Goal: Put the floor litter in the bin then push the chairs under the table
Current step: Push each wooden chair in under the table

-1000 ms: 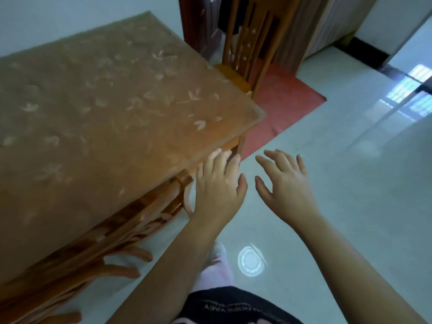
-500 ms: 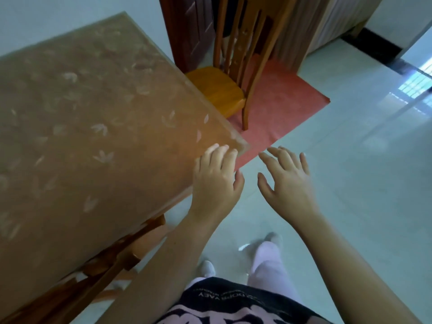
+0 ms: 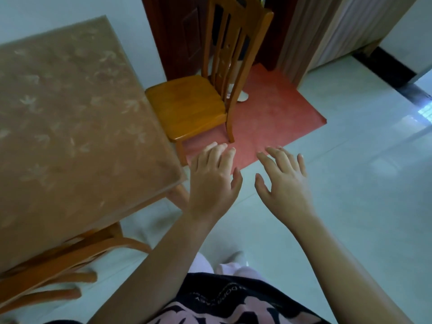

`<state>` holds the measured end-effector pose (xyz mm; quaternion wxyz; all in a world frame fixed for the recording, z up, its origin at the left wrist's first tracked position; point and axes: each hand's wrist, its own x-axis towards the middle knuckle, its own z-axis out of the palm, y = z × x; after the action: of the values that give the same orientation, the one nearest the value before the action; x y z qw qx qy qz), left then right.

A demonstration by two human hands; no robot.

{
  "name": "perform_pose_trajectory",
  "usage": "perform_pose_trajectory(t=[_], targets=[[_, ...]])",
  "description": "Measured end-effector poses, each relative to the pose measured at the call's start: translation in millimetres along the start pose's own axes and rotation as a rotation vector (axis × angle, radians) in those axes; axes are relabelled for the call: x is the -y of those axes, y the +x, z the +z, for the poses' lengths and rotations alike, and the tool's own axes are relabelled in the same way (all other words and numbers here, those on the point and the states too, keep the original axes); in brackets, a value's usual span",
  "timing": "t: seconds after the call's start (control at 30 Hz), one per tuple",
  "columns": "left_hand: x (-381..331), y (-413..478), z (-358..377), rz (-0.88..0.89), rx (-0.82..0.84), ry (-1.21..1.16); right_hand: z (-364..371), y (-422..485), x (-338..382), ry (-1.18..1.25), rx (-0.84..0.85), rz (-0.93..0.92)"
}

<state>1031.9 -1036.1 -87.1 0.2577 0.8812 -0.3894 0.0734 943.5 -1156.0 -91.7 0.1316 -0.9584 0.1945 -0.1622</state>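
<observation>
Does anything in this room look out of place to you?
Yes: the wooden chair on the red mat stands pulled out, its seat mostly clear of the table. A small pale thing lies behind it; unclear what.

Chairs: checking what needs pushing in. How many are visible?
2. The far chair stands on the red mat beside the table, seat exposed; the near chair sits tucked under it, lower left. Others may be hidden.

The table (image 3: pixel 70 118) hides most of the near chair (image 3: pixel 112 240).
</observation>
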Motion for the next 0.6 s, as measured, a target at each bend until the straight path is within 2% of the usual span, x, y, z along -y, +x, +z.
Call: perform_pose_trajectory(t=[0.37,0.6], targets=[[-47,83,71,0.041,0.018,0.028,-12,48,-101,0.016,-0.050,0.071],[-53,162,113,0.009,-0.029,0.007,-12,126,-154,0.004,0.006,0.011]])
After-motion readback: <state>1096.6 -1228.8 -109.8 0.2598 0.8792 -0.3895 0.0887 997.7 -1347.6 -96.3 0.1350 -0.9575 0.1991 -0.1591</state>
